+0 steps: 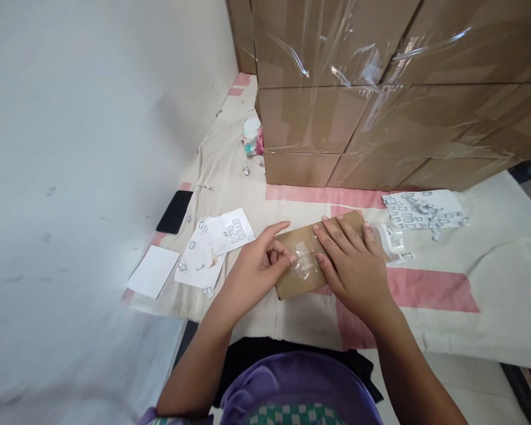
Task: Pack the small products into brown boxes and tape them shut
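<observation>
A small brown cardboard box [292, 286] lies slightly aslant on the cloth-covered table, with clear tape [307, 265] across its top. My right hand [351, 262] rests flat on the box's right part, fingers spread. At the left end is my left hand [263, 262], its index finger raised and the others curled in. The left thumb tip meets the edge of the tape; whether the fingers pinch it I cannot make out. Just beyond my right hand lies a white plastic object [392, 242], perhaps a tape dispenser, partly hidden.
Large taped cartons [310, 118] are stacked at the back. White sheets with small stickers [239, 230], a blank white card [154, 271] and a black phone [175, 211] lie left. Another sticker sheet [446, 206] lies right. A small colourful tub [252, 137] stands beside the cartons.
</observation>
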`<state>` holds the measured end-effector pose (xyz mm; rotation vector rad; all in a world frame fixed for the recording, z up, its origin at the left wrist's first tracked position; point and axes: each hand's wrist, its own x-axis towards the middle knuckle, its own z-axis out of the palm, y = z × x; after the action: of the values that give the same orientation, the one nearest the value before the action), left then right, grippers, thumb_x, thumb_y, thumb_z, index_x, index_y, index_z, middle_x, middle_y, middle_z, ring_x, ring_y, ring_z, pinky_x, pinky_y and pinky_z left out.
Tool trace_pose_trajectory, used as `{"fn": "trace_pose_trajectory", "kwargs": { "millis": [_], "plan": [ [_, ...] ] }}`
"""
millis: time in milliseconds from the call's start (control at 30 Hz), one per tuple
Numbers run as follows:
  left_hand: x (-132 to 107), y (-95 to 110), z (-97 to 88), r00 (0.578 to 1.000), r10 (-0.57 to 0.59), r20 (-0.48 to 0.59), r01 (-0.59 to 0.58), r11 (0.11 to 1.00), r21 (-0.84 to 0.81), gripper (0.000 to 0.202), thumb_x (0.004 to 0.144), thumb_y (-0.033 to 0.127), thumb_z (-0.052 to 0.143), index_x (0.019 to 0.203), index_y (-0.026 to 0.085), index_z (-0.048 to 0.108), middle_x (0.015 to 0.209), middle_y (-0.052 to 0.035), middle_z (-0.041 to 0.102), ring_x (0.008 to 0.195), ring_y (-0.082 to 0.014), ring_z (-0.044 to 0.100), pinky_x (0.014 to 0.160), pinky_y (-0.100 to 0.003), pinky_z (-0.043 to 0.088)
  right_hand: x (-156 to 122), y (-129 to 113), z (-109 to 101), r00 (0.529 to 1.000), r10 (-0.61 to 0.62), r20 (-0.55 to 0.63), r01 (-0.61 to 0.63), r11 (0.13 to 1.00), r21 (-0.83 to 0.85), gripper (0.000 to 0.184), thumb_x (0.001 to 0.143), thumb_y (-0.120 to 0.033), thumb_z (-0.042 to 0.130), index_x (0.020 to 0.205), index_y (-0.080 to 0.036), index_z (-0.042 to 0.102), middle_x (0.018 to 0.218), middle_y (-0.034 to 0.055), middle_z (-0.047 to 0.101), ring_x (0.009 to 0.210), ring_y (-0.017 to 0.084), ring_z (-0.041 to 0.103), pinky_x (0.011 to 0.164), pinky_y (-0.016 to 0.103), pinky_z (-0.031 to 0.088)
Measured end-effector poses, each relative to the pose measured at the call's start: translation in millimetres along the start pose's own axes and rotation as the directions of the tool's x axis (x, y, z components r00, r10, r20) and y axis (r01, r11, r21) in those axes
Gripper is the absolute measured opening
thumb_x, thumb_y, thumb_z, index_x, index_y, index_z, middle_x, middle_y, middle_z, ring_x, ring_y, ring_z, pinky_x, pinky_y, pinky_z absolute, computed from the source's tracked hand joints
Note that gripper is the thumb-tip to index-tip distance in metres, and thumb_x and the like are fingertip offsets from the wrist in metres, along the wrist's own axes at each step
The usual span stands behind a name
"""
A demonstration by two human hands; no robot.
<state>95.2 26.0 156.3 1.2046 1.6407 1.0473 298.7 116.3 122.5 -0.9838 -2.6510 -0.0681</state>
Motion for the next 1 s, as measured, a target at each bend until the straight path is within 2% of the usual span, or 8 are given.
{"fn": "trace_pose_trajectory", "kwargs": {
  "millis": [300, 400, 500, 600, 700, 833, 933, 1000],
  "plan": [
    [7, 4, 13.0, 0.999, 0.002, -0.047, 0.011, 0.96, 0.279, 0.049, 0.087, 0.023, 0.067, 0.135, 0.029, 0.054, 0.091, 0.003, 0.07, 0.068, -0.0143, 0.057, 0.073, -0.032, 0.048, 1, 3, 3, 0.999, 0.025, -0.024, -0.023, 0.997, 0.073, 0.047, 0.104, -0.035, 0.043, 0.147, -0.021, 0.053, 0.157, 0.0074, 0.05, 0.145, 0.034, 0.042, 0.121, 0.058, 0.02],
    [4, 0, 14.1, 0.991, 0.102, -0.087, -0.051, 0.884, 0.465, 0.051, 0.087, 0.03, 0.07, 0.136, 0.03, 0.055, 0.11, -0.0031, 0.069, 0.097, -0.0235, 0.062, 0.086, -0.04, 0.05, 1, 3, 4, 0.999, 0.026, -0.024, -0.024, 0.996, 0.084, 0.046, 0.103, -0.035, 0.044, 0.145, -0.02, 0.055, 0.157, 0.0071, 0.05, 0.145, 0.034, 0.042, 0.121, 0.057, 0.021],
    [6, -8, 12.5, 0.979, 0.163, -0.121, -0.063, 0.809, 0.585, 0.058, 0.086, 0.043, 0.073, 0.139, 0.029, 0.054, 0.141, -0.0084, 0.055, 0.129, -0.0334, 0.046, 0.105, -0.051, 0.044, 2, 2, 3, 0.999, 0.03, -0.025, -0.028, 0.996, 0.084, 0.045, 0.103, -0.035, 0.044, 0.144, -0.02, 0.056, 0.156, 0.0069, 0.05, 0.145, 0.033, 0.042, 0.12, 0.056, 0.024],
    [12, -19, 12.8, 0.987, 0.117, -0.113, -0.042, 0.853, 0.52, 0.052, 0.087, 0.045, 0.07, 0.135, 0.03, 0.057, 0.148, -0.0071, 0.048, 0.136, -0.0335, 0.038, 0.113, -0.052, 0.038, 2, 1, 3, 0.999, 0.036, -0.029, -0.033, 0.996, 0.086, 0.045, 0.103, -0.035, 0.043, 0.143, -0.02, 0.057, 0.155, 0.0078, 0.052, 0.144, 0.033, 0.044, 0.119, 0.055, 0.025],
    [18, -31, 18.1, 0.992, 0.06, -0.114, -0.023, 0.952, 0.305, 0.04, 0.09, 0.04, 0.066, 0.128, 0.029, 0.058, 0.13, -0.0056, 0.055, 0.127, -0.0267, 0.049, 0.11, -0.045, 0.042, 2, 1, 2, 0.999, 0.041, -0.025, -0.038, 0.995, 0.093, 0.044, 0.103, -0.034, 0.044, 0.142, -0.019, 0.058, 0.155, 0.0084, 0.052, 0.143, 0.033, 0.044, 0.118, 0.055, 0.025],
    [25, -40, 22.6, 0.986, 0.072, -0.152, -0.048, 0.987, 0.155, 0.033, 0.091, 0.036, 0.065, 0.123, 0.029, 0.059, 0.122, -0.0035, 0.055, 0.119, -0.0216, 0.056, 0.108, -0.039, 0.043, 5, -4, 3, 0.997, 0.061, -0.045, -0.056, 0.992, 0.117, 0.043, 0.101, -0.032, 0.046, 0.14, -0.019, 0.059, 0.154, 0.0085, 0.053, 0.143, 0.034, 0.044, 0.117, 0.056, 0.026],
    [32, -42, 10.6, 0.984, 0.082, -0.16, -0.058, 0.987, 0.147, 0.028, 0.094, 0.038, 0.06, 0.12, 0.028, 0.061, 0.119, -0.0039, 0.056, 0.119, -0.0216, 0.057, 0.109, -0.039, 0.043, 11, -18, 6, 0.99, 0.125, -0.073, -0.113, 0.983, 0.143, 0.041, 0.101, -0.031, 0.048, 0.137, -0.019, 0.061, 0.152, 0.0094, 0.055, 0.142, 0.036, 0.045, 0.117, 0.058, 0.026],
    [35, -44, -4.7, 0.991, 0.088, -0.097, -0.073, 0.986, 0.148, 0.033, 0.092, 0.041, 0.063, 0.121, 0.027, 0.06, 0.123, -0.0051, 0.055, 0.122, -0.0235, 0.055, 0.111, -0.04, 0.042, 16, -30, 9, 0.98, 0.176, -0.098, -0.158, 0.974, 0.162, 0.039, 0.1, -0.032, 0.05, 0.135, -0.018, 0.062, 0.15, 0.0104, 0.057, 0.141, 0.037, 0.045, 0.117, 0.06, 0.026]
  ]
}}
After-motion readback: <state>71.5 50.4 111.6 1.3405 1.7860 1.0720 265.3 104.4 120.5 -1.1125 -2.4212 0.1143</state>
